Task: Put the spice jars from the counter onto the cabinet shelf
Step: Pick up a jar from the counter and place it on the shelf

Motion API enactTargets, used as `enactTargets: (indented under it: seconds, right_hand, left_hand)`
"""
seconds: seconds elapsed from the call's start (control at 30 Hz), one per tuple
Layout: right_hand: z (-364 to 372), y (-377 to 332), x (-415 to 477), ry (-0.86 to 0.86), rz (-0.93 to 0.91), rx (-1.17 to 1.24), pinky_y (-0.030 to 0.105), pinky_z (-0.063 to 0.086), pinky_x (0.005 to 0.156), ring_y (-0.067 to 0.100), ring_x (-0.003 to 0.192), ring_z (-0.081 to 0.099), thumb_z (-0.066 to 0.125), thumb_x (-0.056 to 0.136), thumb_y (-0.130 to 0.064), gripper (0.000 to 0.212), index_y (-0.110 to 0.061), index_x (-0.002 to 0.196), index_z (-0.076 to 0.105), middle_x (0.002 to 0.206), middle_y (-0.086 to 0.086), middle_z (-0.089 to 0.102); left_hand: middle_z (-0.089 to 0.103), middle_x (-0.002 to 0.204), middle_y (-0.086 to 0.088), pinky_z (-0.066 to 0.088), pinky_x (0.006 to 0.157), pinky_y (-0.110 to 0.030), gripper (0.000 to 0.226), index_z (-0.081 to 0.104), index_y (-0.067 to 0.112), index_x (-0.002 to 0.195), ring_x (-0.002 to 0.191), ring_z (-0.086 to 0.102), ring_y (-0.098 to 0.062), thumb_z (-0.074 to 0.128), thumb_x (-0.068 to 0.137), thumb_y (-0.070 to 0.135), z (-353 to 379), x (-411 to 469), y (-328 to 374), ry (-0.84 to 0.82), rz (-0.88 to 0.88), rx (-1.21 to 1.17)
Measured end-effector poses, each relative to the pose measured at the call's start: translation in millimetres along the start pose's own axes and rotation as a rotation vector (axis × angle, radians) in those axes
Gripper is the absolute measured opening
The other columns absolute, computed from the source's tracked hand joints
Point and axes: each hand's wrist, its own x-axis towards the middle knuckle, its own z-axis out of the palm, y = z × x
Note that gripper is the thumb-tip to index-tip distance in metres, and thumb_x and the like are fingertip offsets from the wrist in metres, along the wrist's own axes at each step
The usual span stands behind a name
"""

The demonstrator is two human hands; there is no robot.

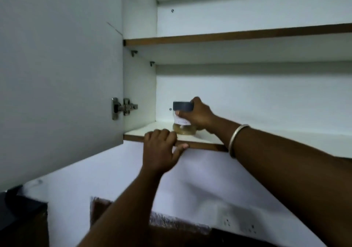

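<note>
A spice jar (182, 125) is seen standing upright on the lower shelf (142, 130) of the opened cabinet, towards the shelf's left end and set back a little from the brown front edge. It is gripped by the right hand (198, 114), whose fingers and thumb are curled round the clear body just under the dark lid (182, 106). A white label (183, 121) is partly covered by the thumb, and yellowish-brown contents are seen in the bottom of the jar. A metal bangle (237, 140) is worn on the right wrist, which is carried across the shelf's front edge.

The left hand (160, 149) is clamped on that front edge, just in front of the jar and slightly left of it. Its fingers are hooked over the top of the board and its thumb is laid along the brown edge.

A strip of bare white board is left between the jar and the cabinet's left side wall. Above the lid, open height is left up to the underside of the upper shelf (228, 37). The cabinet door (57, 75) is swung out at the left on its metal hinge (122, 108).
</note>
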Motion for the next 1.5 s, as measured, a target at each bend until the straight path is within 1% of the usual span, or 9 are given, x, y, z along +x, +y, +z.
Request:
enactTargets:
  seconds: [0.33, 0.6, 0.67, 0.77, 0.9, 1.03, 1.13, 1.27, 1.5]
  right_hand:
    - [118.1, 4.5, 157.4, -0.221, -0.073, -0.306, 0.032, 0.045, 0.067, 0.03, 0.097, 0.062, 0.067, 0.089, -0.06, 0.054, -0.018, 0.109, 0.038, 0.102, 0.005, 0.056]
    - [113.4, 8.2, 169.5, -0.317, 0.018, -0.291, 0.055, 0.062, 0.056, 0.029, 0.052, 0.061, 0.065, 0.087, -0.068, 0.068, -0.019, 0.121, 0.031, 0.096, 0.019, 0.061]
    - [116.6, 6.5, 164.4, -0.31, 0.049, -0.316, 0.057, 0.062, 0.077, 0.024, 0.059, 0.059, 0.058, 0.09, -0.07, 0.103, -0.022, 0.156, -0.004, 0.121, 0.024, 0.062]
    - [104.3, -7.9, 142.3, -0.359, 0.223, -0.081, 0.057, 0.061, 0.087, 0.042, 0.095, 0.072, 0.055, 0.082, -0.082, 0.129, -0.032, 0.14, -0.049, 0.166, 0.024, 0.024]
    - [68.0, -18.9, 99.5, -0.467, 0.318, 0.143, 0.039, 0.066, 0.069, 0.043, 0.137, 0.048, 0.053, 0.075, -0.089, 0.123, -0.025, 0.163, -0.006, 0.171, 0.007, -0.005]
    - [37.9, -18.1, 43.9, -0.553, 0.311, 0.188, 0.024, 0.057, 0.085, 0.014, 0.099, 0.063, 0.049, 0.077, -0.089, 0.114, -0.015, 0.16, 0.022, 0.131, 0.011, 0.051]
    - [-3.7, -18.7, -34.0, -0.504, 0.106, -0.01, 0.025, 0.044, 0.078, 0.011, 0.071, 0.043, 0.038, 0.089, -0.083, 0.073, -0.015, 0.108, 0.058, 0.083, -0.003, 0.045]
    - [-26.3, -9.9, -145.0, -0.154, -0.197, -0.164, 0.026, 0.045, 0.08, 0.014, 0.102, 0.059, 0.055, 0.09, -0.073, 0.063, -0.023, 0.128, 0.059, 0.112, -0.007, 0.061]
    - [21.9, 124.8, -377.3, -0.12, -0.158, 0.092, 0.019, 0.052, 0.068, 0.001, 0.074, 0.066, 0.072, 0.088, -0.055, 0.033, -0.029, 0.099, 0.055, 0.084, -0.011, 0.069]
  left_hand:
    - [0.054, 0.07, -0.004, 0.034, 0.066, -0.036, 0.063, 0.056, 0.017, 0.072, 0.064, 0.048, -0.027, 0.036, 0.101, 0.069, 39.4, -3.8, -11.1, 0.416, 0.071, -0.03]
    - [0.052, 0.068, -0.003, 0.033, 0.067, -0.037, 0.061, 0.054, 0.017, 0.068, 0.066, 0.045, -0.025, 0.04, 0.099, 0.068, 45.2, -1.5, -4.4, 0.498, 0.064, -0.065]
    - [0.053, 0.068, -0.003, 0.034, 0.067, -0.037, 0.061, 0.054, 0.017, 0.069, 0.065, 0.046, -0.026, 0.039, 0.1, 0.068, 44.3, -2.2, -4.0, 0.485, 0.075, -0.053]
    - [0.053, 0.069, -0.003, 0.033, 0.068, -0.036, 0.06, 0.055, 0.017, 0.071, 0.064, 0.046, -0.026, 0.04, 0.1, 0.067, 37.9, -0.5, -7.0, 0.433, 0.092, -0.063]
    - [0.054, 0.074, -0.003, 0.032, 0.071, -0.037, 0.054, 0.054, 0.018, 0.077, 0.07, 0.046, -0.027, 0.045, 0.1, 0.065, 29.6, -2.4, -5.4, 0.32, 0.057, -0.108]
    - [0.055, 0.08, -0.002, 0.037, 0.075, -0.041, 0.047, 0.055, 0.019, 0.081, 0.076, 0.05, -0.03, 0.049, 0.1, 0.061, 16.9, 1.1, -14.9, 0.14, 0.005, -0.115]
    - [0.06, 0.082, -0.008, 0.043, 0.077, -0.045, 0.042, 0.062, 0.014, 0.084, 0.079, 0.058, -0.036, 0.057, 0.099, 0.052, -17.5, 1.4, 5.6, -0.051, -0.081, -0.182]
    - [0.072, 0.097, -0.019, 0.05, 0.083, -0.047, 0.028, 0.075, 0.004, 0.101, 0.094, 0.068, -0.041, 0.061, 0.098, 0.028, -68.4, -1.7, 28.0, -0.131, -0.153, -0.338]
    - [0.071, 0.117, -0.005, 0.052, 0.084, -0.032, 0.032, 0.063, 0.016, 0.126, 0.103, 0.068, -0.023, 0.058, 0.096, 0.026, -136.1, -205.3, 148.4, -0.537, -0.066, -0.743]
